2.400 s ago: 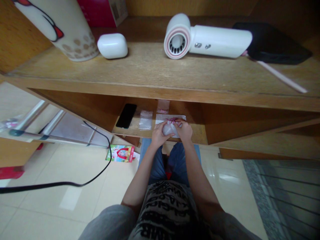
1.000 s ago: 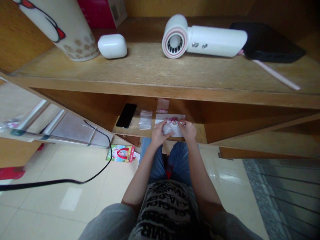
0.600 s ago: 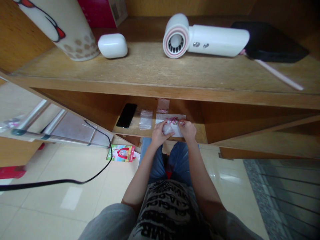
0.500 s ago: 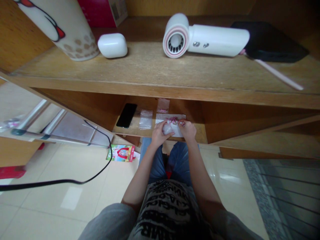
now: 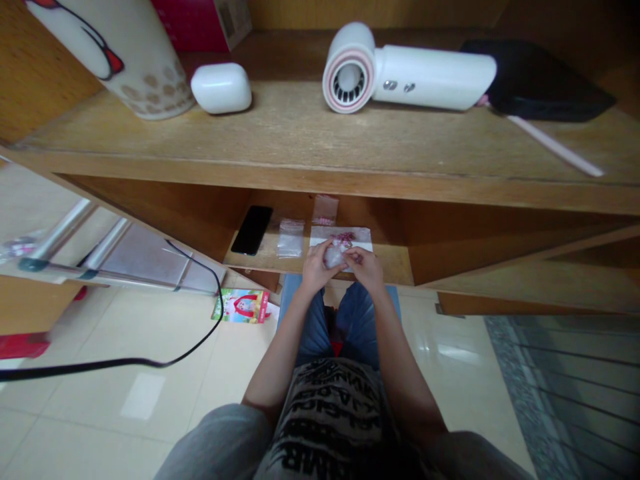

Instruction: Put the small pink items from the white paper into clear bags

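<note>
My left hand (image 5: 317, 268) is closed around the edge of a small clear plastic bag (image 5: 334, 257), thumb in front and fingers behind. My right hand (image 5: 367, 267) has its fingers pinched together at the right side of the bag's mouth; anything between them is too small to make out. Just beyond the fingers a little heap of pink beads or trinkets (image 5: 345, 237) lies on a white paper sheet (image 5: 364, 236). A stack of clear zip bags (image 5: 291, 239) rests to the left, and a bag with pink pieces (image 5: 325, 211) lies behind the sheet.
A black phone (image 5: 253, 230) lies at the lower shelf's left. Above, the upper shelf (image 5: 300, 143) holds a patterned cup (image 5: 145, 67), a white earbud case (image 5: 221, 88), a white handheld fan (image 5: 420, 77) and a black box (image 5: 545, 80). A black cable (image 5: 125, 363) hangs at left.
My right hand has moved left from the right end of the pink heap to the plastic bag, close to my left hand. My left hand stays on the bag.
</note>
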Available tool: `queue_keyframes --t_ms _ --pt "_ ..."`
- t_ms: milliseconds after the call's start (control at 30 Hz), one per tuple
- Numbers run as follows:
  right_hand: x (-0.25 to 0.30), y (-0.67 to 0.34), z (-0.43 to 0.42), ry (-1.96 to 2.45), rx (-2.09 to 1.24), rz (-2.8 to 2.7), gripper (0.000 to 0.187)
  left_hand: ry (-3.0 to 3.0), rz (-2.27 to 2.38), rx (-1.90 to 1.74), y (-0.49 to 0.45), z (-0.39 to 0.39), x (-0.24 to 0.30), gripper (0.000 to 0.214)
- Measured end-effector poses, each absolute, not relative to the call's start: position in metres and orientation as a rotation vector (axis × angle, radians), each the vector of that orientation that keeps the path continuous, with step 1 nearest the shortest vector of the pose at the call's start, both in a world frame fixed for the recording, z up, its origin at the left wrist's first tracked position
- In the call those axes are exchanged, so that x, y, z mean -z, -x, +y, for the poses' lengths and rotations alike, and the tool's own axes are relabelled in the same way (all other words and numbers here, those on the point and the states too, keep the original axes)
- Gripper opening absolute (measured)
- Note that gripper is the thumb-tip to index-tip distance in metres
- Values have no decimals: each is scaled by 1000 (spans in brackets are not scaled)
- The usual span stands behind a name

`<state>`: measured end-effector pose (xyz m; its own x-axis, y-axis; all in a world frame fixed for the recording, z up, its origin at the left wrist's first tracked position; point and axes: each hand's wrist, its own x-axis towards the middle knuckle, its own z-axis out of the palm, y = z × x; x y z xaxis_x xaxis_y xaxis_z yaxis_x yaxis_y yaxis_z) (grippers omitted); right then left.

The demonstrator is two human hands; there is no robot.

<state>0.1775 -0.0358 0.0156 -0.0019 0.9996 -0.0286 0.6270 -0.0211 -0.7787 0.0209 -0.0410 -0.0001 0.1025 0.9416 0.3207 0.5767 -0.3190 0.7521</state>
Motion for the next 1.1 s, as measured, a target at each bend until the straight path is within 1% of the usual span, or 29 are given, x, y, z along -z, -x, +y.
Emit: queue_keyframes --t_ms 100,267,467,567,767,1100 --pt "-10 -176 -35 1682 -871 -1684 23 -1941 1473 -1094 -21 -41 0 68" --pt "-14 -178 -35 1742 -832 -1696 25 -1946 1490 -1100 -21 -41 1 69" --pt "-25 -183 -32 1949 -621 -1671 24 -1943 1502 -1062 -21 -41 0 71" --pt "-25 -185 -22 2004 -536 -1683 27 -1929 1506 -1065 -21 -41 0 71" --pt "-26 -185 -5 2070 -499 -1754 29 -1917 1511 -1042 -21 -41 -1 73" --pt "-27 -183 -3 2053 -480 -1796 26 -1913 1501 -1045 -20 -42 -3 71"
